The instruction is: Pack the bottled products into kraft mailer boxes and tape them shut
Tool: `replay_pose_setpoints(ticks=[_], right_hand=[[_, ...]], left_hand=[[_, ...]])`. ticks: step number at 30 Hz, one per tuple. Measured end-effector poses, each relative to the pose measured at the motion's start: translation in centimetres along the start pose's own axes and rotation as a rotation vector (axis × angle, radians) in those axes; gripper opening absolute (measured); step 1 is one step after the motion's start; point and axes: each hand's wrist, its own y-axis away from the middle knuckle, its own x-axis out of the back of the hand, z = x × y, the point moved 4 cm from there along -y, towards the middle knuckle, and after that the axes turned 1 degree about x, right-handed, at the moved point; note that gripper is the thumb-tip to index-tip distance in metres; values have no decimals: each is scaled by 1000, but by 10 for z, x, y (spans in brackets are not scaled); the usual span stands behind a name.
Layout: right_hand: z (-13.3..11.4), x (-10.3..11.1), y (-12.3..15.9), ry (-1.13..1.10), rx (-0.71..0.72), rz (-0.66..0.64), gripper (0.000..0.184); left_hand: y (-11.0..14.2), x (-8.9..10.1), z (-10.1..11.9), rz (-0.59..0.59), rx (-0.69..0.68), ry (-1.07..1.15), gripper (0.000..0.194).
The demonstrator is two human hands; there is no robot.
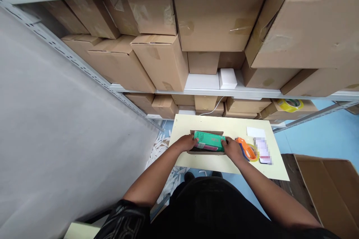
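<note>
A green box [209, 139] with pale print and a pink picture sits over an open cardboard carton [206, 153] on the pale yellow table. My left hand [187, 143] grips its left end, thumb on top. At the right end my right hand [232, 147] holds it too, thumb on the upper face. The fingers under the box are hidden. Just right of my right hand lies an orange tape dispenser [243, 145] with a roll of yellow tape [254, 153].
A white paper [255, 132] and a blurred label sheet [262, 150] lie on the table [213, 121] at right. Shelves [202, 91] of cardboard boxes stand ahead, with a yellow tape roll [291, 105] on one. White scraps [159, 149] litter the floor. An open carton [328, 183] is at lower right.
</note>
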Motion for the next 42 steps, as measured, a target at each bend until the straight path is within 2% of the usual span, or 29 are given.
replay_pose_setpoints(ticks=[7, 10, 14, 19, 26, 30, 33, 35, 38, 40, 42], right_hand=[[13, -8, -5, -117, 30, 50, 34], [18, -9, -6, -171, 33, 57, 36], [25, -8, -5, -237, 23, 100, 38], [25, -7, -5, -304, 54, 125, 36], [16, -11, -8, -126, 52, 55, 32], [13, -14, -13, -77, 85, -9, 20], [9, -13, -16, -101, 115, 19, 15], [7, -9, -17, -130, 143, 71, 15], [14, 2, -11, -173, 164, 172, 27], [28, 10, -4, -186, 144, 261, 35], [46, 15, 4, -213, 98, 340, 41]], left_hand=[[5, 7, -10, -157, -123, -49, 58], [4, 4, -15, -77, -200, -157, 51], [0, -9, -20, 49, -235, -227, 37], [-3, -22, -22, 77, -205, -212, 31], [5, -30, -23, 328, -97, 66, 49], [12, -39, -31, 492, -166, 268, 52], [11, -48, -39, 582, -196, 411, 56], [9, -56, -44, 599, -164, 516, 60], [5, -71, -50, 587, -67, 721, 72], [6, -81, -51, 561, -5, 841, 77], [7, -91, -50, 524, 46, 897, 68]])
